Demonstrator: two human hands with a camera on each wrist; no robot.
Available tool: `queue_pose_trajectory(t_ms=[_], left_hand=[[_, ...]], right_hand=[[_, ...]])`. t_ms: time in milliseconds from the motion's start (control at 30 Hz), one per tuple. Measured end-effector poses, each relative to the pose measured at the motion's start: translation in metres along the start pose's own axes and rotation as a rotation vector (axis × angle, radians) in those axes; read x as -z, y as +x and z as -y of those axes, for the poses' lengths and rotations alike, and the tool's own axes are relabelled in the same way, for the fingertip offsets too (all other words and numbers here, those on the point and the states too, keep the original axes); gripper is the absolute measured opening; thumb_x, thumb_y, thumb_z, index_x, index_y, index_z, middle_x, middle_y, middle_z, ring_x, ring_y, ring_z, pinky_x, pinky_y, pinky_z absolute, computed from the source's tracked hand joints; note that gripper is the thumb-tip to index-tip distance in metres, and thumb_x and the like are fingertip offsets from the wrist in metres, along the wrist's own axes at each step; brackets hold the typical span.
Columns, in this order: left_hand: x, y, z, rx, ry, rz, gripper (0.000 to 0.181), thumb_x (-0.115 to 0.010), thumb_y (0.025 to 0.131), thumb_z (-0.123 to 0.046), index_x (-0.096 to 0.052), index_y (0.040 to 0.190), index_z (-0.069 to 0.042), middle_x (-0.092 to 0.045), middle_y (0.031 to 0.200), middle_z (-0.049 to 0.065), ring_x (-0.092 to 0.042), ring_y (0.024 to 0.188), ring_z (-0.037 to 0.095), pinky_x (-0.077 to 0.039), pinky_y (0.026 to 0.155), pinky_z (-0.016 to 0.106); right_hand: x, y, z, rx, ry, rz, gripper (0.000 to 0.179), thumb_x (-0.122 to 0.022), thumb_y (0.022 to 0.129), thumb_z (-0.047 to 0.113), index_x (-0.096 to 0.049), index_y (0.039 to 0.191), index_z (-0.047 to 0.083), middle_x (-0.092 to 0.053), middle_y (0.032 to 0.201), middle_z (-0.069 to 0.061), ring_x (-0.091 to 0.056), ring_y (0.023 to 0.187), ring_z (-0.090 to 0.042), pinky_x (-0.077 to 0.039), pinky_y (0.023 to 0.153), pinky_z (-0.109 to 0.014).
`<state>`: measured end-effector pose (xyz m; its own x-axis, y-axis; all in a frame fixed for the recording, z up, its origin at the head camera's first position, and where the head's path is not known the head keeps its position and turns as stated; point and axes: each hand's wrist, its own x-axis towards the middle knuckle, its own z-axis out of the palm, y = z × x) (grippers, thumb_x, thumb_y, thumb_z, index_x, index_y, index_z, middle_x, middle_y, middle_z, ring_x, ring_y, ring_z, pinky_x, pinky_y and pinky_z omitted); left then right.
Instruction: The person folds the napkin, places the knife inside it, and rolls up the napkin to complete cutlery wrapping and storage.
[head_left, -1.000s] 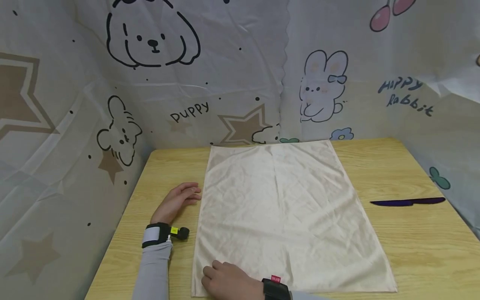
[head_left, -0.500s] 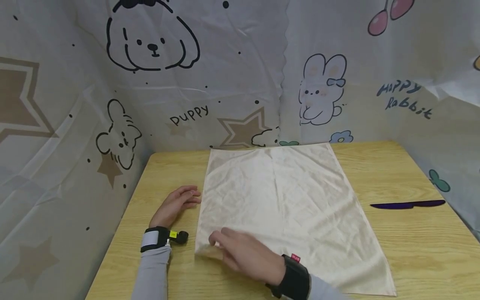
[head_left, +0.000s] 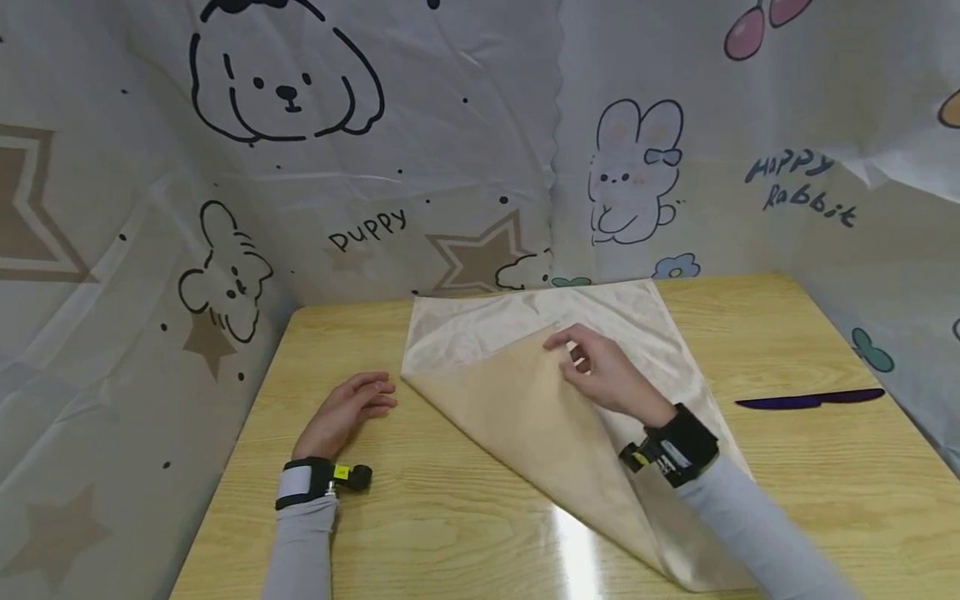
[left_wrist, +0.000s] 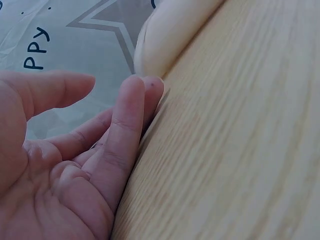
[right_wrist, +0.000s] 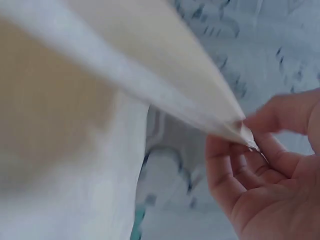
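Note:
A cream cloth (head_left: 480, 333) lies on the wooden table, its near left part lifted and folded diagonally over the rest. My right hand (head_left: 603, 375) pinches the raised corner between thumb and fingers above the cloth's middle; in the right wrist view the cloth corner (right_wrist: 220, 120) runs taut into the right hand (right_wrist: 270, 165). The turned-up underside is tan and matte. Left of the cloth, my left hand (head_left: 345, 412) rests on its side on the table, fingers relaxed and holding nothing. In the left wrist view, its fingertips (left_wrist: 131, 90) lie close to the cloth's folded edge (left_wrist: 165, 40).
A dark purple knife (head_left: 810, 400) lies on the right side of the wooden table (head_left: 375, 533). A printed curtain (head_left: 450, 150) with cartoon animals stands along the back and sides of the table.
My right hand has taken the cloth's near left corner and carried it up and to the right, folding the cloth diagonally and baring the table there. The left hand has hardly moved.

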<state>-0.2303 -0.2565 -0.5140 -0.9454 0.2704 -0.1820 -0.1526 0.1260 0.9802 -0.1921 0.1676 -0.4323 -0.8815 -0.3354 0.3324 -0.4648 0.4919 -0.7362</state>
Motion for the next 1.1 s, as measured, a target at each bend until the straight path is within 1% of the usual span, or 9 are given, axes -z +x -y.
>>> queue_pose_trajectory(t_ms=[233,333,400,467,533,633,767,933,1100], left_hand=[[0.003,-0.002,-0.001,0.012,0.039,-0.014,0.051,-0.049,0.102,-0.028,-0.040,0.142,0.003,-0.051,0.131,0.023,-0.061,0.106,0.023,-0.055,0.082,0.021],[0.004,-0.003,0.000,0.008,0.034,-0.012,0.051,-0.050,0.102,-0.028,-0.041,0.142,0.003,-0.050,0.132,0.024,-0.061,0.106,0.024,-0.055,0.082,0.021],[0.004,-0.003,0.001,0.001,0.033,-0.012,0.051,-0.049,0.102,-0.028,-0.041,0.142,0.003,-0.050,0.132,0.025,-0.061,0.106,0.025,-0.055,0.082,0.022],[0.004,-0.004,0.002,0.001,0.031,-0.014,0.051,-0.050,0.102,-0.027,-0.041,0.141,0.003,-0.051,0.131,0.025,-0.061,0.106,0.026,-0.055,0.082,0.022],[0.003,-0.003,0.001,-0.001,0.031,-0.016,0.050,-0.050,0.102,-0.027,-0.041,0.141,0.003,-0.051,0.131,0.025,-0.061,0.106,0.026,-0.055,0.082,0.022],[0.002,-0.002,0.000,-0.002,0.027,-0.017,0.050,-0.050,0.102,-0.026,-0.042,0.141,0.003,-0.051,0.130,0.026,-0.061,0.106,0.027,-0.055,0.082,0.023],[0.001,0.000,-0.002,-0.002,0.024,-0.024,0.048,-0.051,0.101,-0.025,-0.042,0.140,0.004,-0.052,0.129,0.026,-0.061,0.106,0.028,-0.056,0.081,0.024],[0.002,0.001,-0.002,0.003,0.020,-0.027,0.049,-0.051,0.101,-0.026,-0.043,0.140,0.003,-0.053,0.128,0.026,-0.061,0.106,0.029,-0.056,0.080,0.025],[0.004,0.002,0.000,0.011,0.016,-0.036,0.047,-0.049,0.102,-0.025,-0.043,0.139,0.003,-0.053,0.127,0.026,-0.062,0.106,0.029,-0.056,0.080,0.025]], right_hand=[[0.052,0.025,-0.058,-0.146,-0.149,-0.006,0.047,-0.044,0.090,-0.011,-0.055,0.134,0.001,-0.051,0.135,-0.017,-0.055,0.084,-0.024,-0.048,0.066,-0.034],[0.071,0.033,-0.081,-0.240,-0.146,0.019,0.055,-0.043,0.090,-0.010,-0.045,0.144,0.003,-0.039,0.146,-0.019,-0.051,0.092,-0.029,-0.047,0.070,-0.039],[0.083,0.038,-0.096,-0.295,-0.129,0.044,0.059,-0.043,0.091,-0.009,-0.039,0.148,0.003,-0.030,0.151,-0.021,-0.046,0.102,-0.034,-0.046,0.078,-0.046],[0.092,0.042,-0.111,-0.333,-0.108,0.057,0.061,-0.042,0.091,-0.009,-0.033,0.151,0.002,-0.025,0.153,-0.023,-0.040,0.116,-0.039,-0.043,0.091,-0.053],[0.100,0.044,-0.126,-0.373,-0.091,0.069,0.062,-0.040,0.092,-0.009,-0.028,0.152,0.000,-0.020,0.155,-0.025,-0.031,0.128,-0.043,-0.034,0.102,-0.060],[0.106,0.045,-0.143,-0.451,-0.076,0.078,0.064,-0.038,0.092,-0.008,-0.023,0.154,0.000,-0.013,0.157,-0.027,-0.017,0.138,-0.045,-0.020,0.110,-0.065],[0.108,0.044,-0.161,-0.530,-0.081,0.103,0.066,-0.037,0.091,-0.006,-0.019,0.154,0.000,-0.007,0.158,-0.028,-0.007,0.140,-0.046,-0.012,0.111,-0.066],[0.105,0.044,-0.176,-0.545,-0.152,0.133,0.066,-0.035,0.087,-0.009,-0.020,0.151,-0.008,-0.011,0.156,-0.031,-0.005,0.141,-0.044,-0.009,0.114,-0.062],[0.101,0.050,-0.180,-0.545,-0.200,0.142,0.066,-0.036,0.085,-0.010,-0.022,0.150,-0.009,-0.014,0.155,-0.032,-0.007,0.140,-0.045,-0.009,0.114,-0.060]])
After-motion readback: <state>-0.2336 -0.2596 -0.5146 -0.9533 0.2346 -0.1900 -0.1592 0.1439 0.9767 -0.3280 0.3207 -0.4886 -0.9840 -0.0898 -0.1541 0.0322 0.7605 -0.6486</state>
